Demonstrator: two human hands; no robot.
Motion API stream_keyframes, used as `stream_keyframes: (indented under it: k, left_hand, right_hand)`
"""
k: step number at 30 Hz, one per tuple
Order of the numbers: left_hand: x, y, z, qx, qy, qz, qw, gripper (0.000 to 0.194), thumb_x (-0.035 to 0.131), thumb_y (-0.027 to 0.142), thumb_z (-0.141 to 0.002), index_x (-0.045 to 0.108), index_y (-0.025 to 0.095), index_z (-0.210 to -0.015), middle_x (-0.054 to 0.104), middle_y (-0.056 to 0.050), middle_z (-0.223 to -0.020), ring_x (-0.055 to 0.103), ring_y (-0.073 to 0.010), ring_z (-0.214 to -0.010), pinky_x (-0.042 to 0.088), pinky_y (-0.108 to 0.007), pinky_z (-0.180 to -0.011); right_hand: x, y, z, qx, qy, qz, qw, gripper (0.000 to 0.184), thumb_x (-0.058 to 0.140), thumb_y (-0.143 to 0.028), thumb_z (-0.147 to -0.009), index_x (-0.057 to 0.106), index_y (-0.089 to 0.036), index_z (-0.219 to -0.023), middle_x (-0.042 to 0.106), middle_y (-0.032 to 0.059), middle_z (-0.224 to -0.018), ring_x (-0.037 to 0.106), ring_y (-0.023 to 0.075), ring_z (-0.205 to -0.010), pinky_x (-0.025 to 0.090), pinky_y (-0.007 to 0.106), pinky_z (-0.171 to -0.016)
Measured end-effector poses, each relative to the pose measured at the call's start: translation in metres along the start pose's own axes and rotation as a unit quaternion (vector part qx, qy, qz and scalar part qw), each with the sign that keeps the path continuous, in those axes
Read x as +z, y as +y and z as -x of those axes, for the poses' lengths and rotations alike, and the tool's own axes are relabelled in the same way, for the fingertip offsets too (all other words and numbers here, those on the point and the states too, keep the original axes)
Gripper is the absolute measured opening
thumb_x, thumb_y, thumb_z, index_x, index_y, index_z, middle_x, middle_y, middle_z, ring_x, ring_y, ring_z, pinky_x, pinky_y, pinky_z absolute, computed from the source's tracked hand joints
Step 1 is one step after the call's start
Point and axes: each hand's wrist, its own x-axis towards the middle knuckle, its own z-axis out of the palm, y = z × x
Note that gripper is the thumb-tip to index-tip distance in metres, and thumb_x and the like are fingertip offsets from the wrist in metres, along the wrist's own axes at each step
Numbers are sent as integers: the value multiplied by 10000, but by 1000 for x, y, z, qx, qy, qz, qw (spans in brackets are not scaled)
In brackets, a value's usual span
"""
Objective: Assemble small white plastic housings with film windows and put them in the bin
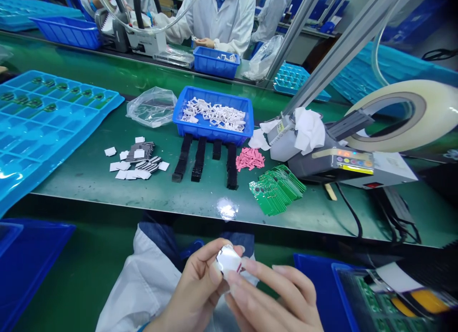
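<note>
Low in the view, my left hand [193, 289] and my right hand [272, 298] hold a small white, shiny square piece [228, 259] between their fingertips, above my lap. It has a thin red mark near one edge. Ahead on the green bench [89, 174] lie a stack of white squares and black-striped pieces [141, 159], black strips [200, 159], pink slips [249, 159] and green circuit boards [277, 190]. A blue bin [213, 131] holds white plastic frames [213, 115]. Neither hand touches these.
A cyan blister tray [43, 127] lies at the bench's left, with a clear plastic bag [152, 107] beside it. A tape dispenser [331, 162] and film roll [404, 115] stand at right. A blue tray of circuit boards [379, 298] sits lower right. Co-workers sit across the bench.
</note>
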Motion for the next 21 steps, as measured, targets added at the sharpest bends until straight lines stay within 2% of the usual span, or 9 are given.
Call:
stream_keyframes:
  k: [3,6,10,13,15,17,18,20,21]
  left_hand:
    - [-4,-6,-1,33,-7,-34,999,389,837,413,-519,740,222,-844,739,-54,-902,660,-186,-812,486,-269,-777]
    - [-8,-15,-5,87,-22,-59,994,390,817,482,-510,731,231,-797,699,-41,-879,637,-185,-806,484,-264,-770]
    - [-12,-29,-14,151,-26,-68,986,370,818,482,-513,743,281,-814,661,-25,-1034,611,-212,-959,483,-270,-839]
    - [-17,-33,-19,190,-46,-128,972,320,801,483,-539,752,304,-800,661,-29,-1132,577,-259,-1095,470,-312,-911]
    - [-20,-29,-19,253,-55,-205,944,290,745,481,-624,759,309,-857,667,-51,-1164,554,-273,-1148,434,-343,-971]
    - [-19,-19,-19,293,-80,-313,900,283,740,391,-671,757,289,-935,670,-81,-1197,518,-284,-1208,333,-377,-1069]
    - [-17,-12,-19,285,-104,-373,877,284,764,312,-661,756,273,-942,676,-94,-1200,505,-290,-1230,256,-391,-1114]
    - [-9,1,-20,197,-171,-474,841,282,789,141,-620,765,252,-878,711,-114,-1137,536,-301,-1213,156,-413,-1146]
    - [-3,7,-20,148,-192,-495,834,268,772,90,-624,769,242,-845,723,-125,-1103,557,-309,-1193,154,-430,-1143]
  right_hand:
    - [4,-5,-6,83,46,-49,994,136,694,-296,-811,628,-239,-915,703,-11,-770,654,188,-758,501,337,-671]
    - [9,-5,-11,175,96,-139,970,294,655,-459,-810,634,-188,-923,621,56,-814,590,191,-756,503,331,-612]
    - [10,-3,-10,180,38,-194,964,272,604,-426,-855,642,-177,-960,607,67,-841,576,186,-775,512,309,-594]
    - [4,4,-6,167,31,-195,966,233,571,-405,-879,634,-186,-926,622,62,-808,568,186,-752,511,316,-586]
    - [-5,11,-2,145,29,-163,975,247,573,-416,-874,633,-178,-901,634,64,-789,562,187,-747,505,318,-591]
    - [-17,19,3,121,16,-109,987,237,605,-400,-855,638,-166,-872,649,67,-788,559,188,-758,500,319,-616]
    - [-24,23,5,111,6,-81,990,228,619,-388,-846,642,-161,-860,656,67,-787,560,188,-763,498,319,-629]
    - [-36,30,10,98,-14,-38,994,224,626,-381,-841,650,-158,-834,663,63,-771,566,188,-755,489,319,-638]
    - [-40,32,12,93,-20,-23,995,233,618,-388,-845,652,-159,-819,663,59,-755,570,187,-742,483,317,-637]
